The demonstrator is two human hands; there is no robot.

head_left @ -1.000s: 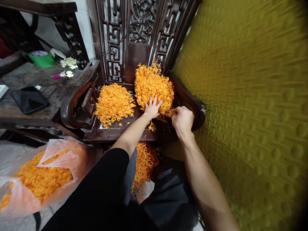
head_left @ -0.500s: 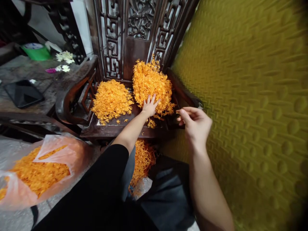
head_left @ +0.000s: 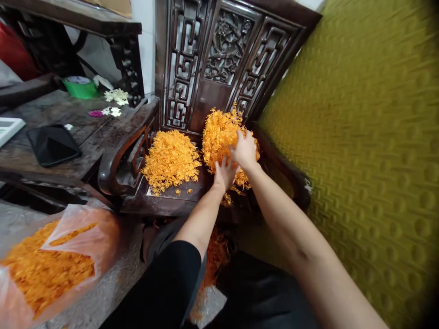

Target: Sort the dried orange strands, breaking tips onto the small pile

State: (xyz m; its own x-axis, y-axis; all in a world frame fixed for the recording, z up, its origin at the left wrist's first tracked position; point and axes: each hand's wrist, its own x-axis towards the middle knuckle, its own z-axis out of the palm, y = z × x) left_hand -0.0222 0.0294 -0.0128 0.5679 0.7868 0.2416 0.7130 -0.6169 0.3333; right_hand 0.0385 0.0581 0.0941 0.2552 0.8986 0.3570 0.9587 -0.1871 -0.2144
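A tall heap of small orange flowers [head_left: 219,132] stands on the right side of a dark carved wooden chair [head_left: 171,208]. My left hand [head_left: 225,174] lies against the heap's lower front with its fingers spread. Just above and to its right, my right hand [head_left: 245,148] reaches onto the heap, fingers apart and curved; its fingertips are partly lost among the flowers. I see nothing held in either hand. To the left on the same seat sits a lower pile of orange flowers [head_left: 171,160], with a few loose ones before it.
An open plastic bag [head_left: 72,244] of orange petals lies on the floor at left. Orange stalks [head_left: 217,256] show below the seat. The side table [head_left: 44,103] bears a black phone [head_left: 53,144], green tape [head_left: 80,89] and white flowers [head_left: 116,96]. An olive padded sheet [head_left: 360,137] borders the right.
My right hand has moved left from beside the chair onto the tall heap, no longer pinched. My left hand stays spread at the heap's front. The view has shifted, showing more of the chair back.
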